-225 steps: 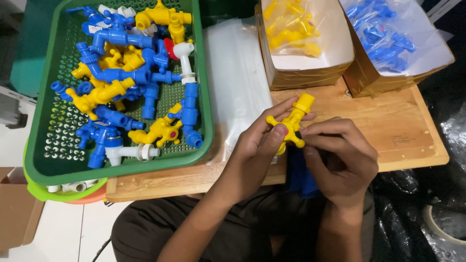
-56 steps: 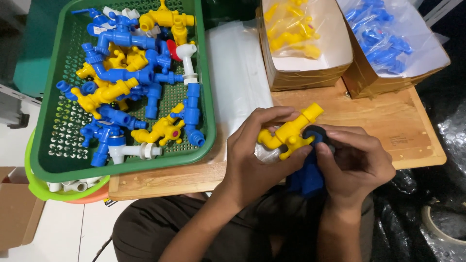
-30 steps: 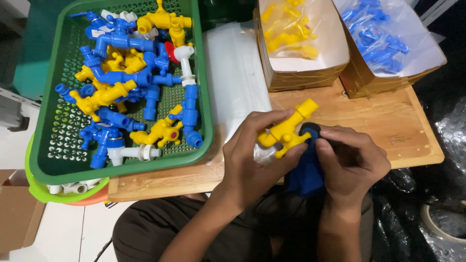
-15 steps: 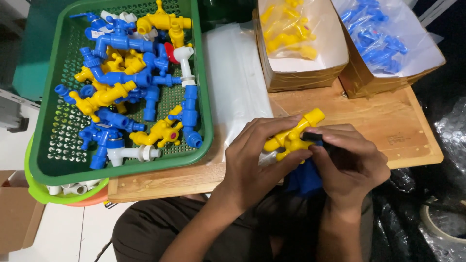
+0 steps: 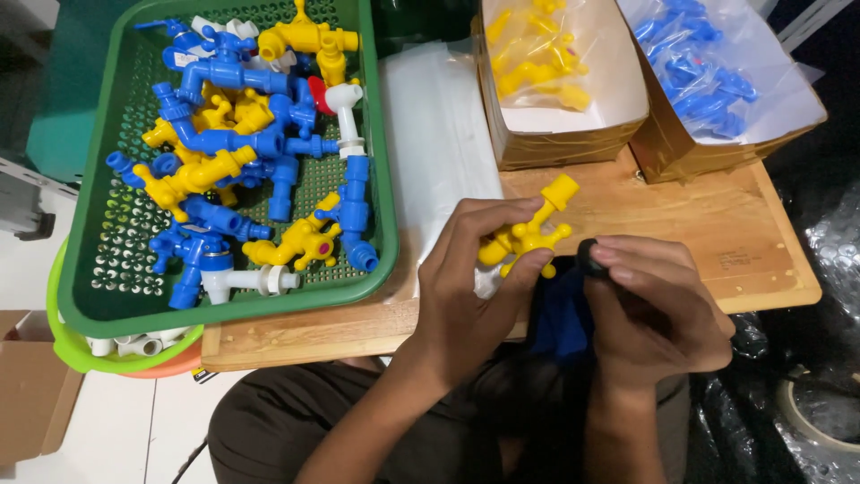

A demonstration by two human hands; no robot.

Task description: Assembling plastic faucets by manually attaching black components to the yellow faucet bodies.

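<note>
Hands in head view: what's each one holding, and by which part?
Left hand holds a yellow plastic tap by its lower body, spout end pointing up and away. Right hand pinches a small black round part at its fingertips, beside the tap.

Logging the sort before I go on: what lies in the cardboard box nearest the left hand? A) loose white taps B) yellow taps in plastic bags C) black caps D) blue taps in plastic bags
B: the cardboard box just beyond the left hand holds yellow taps in clear bags.

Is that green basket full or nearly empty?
Fairly full: the green basket holds a pile of blue and yellow plastic taps, though bare mesh shows bottom left.
</note>
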